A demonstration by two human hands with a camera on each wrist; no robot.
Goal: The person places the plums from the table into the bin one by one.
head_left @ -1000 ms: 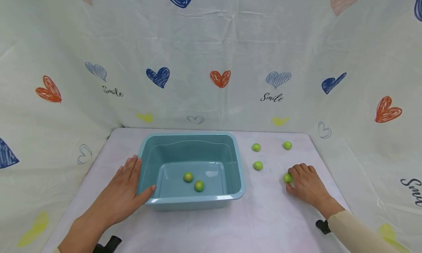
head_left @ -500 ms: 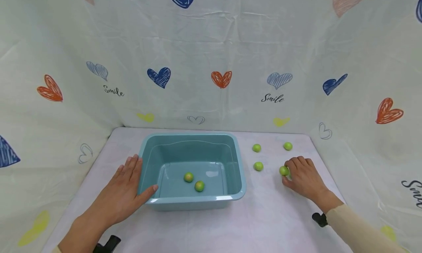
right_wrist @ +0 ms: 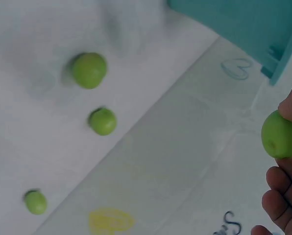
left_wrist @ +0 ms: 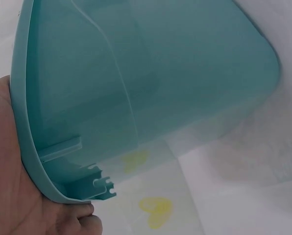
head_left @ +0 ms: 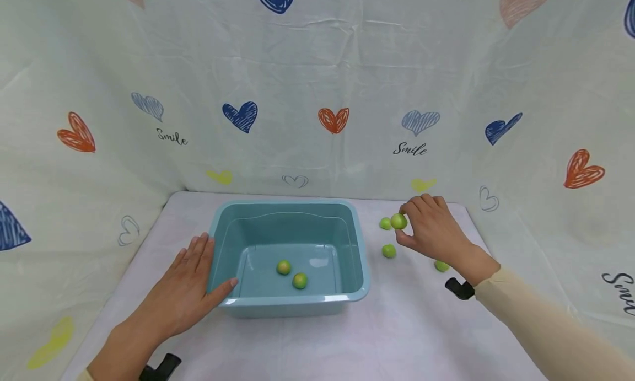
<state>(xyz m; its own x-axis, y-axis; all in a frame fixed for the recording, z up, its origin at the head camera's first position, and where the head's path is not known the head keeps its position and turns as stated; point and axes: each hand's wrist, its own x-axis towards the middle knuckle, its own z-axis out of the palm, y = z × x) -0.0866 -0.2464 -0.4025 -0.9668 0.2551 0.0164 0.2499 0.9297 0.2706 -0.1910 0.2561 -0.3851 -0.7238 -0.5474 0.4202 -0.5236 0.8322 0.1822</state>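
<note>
A blue plastic tub [head_left: 292, 302] stands on the white-covered table, with two small round green fruits [head_left: 300, 280] on its floor, tinged yellowish. My left hand [head_left: 183, 290] rests along its left rim, fingers straight and thumb reaching over the corner; the left wrist view shows the palm against the rim [left_wrist: 19, 107]. To the tub's right, my right hand [head_left: 430, 226] pinches a smooth green fruit [head_left: 398, 221] between thumb and fingers, raised above the table. In the right wrist view, this held fruit [right_wrist: 281, 134] shows at the right edge, between thumb and fingertips.
Loose green fruits lie right of the tub: one at the back [head_left: 385, 223], one nearer [head_left: 389, 251], and one partly hidden under the right wrist [head_left: 441, 266]. The right wrist view shows another fruit [right_wrist: 36, 202] near the table's back edge. A heart-printed sheet [head_left: 372, 83] hangs behind.
My right hand has lifted the pinched fruit and carried it up and left, toward the back of the tub. A fruit near the wrist has come into view; the left hand stays put.
</note>
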